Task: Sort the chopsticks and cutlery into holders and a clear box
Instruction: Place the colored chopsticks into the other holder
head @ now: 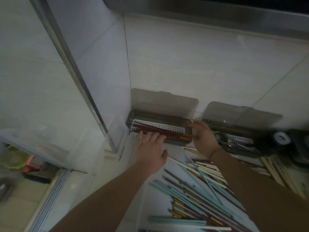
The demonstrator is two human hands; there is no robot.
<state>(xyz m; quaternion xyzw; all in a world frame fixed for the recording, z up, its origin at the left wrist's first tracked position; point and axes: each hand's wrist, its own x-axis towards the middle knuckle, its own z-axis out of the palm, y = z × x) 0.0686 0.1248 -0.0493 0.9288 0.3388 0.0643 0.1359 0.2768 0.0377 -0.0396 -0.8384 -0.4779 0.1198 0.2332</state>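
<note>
The left hand (151,146) lies flat, fingers spread, on red chopsticks (160,131) in the left holder (177,144); the right hand (203,137) loosely cups its right end.

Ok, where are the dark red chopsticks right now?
The dark red chopsticks lie in the left holder against the wall, between the left hand and right hand.

Two holders (160,129) (237,138) stand side by side against the wall (200,64), loose chopsticks (200,186) before them.
</note>
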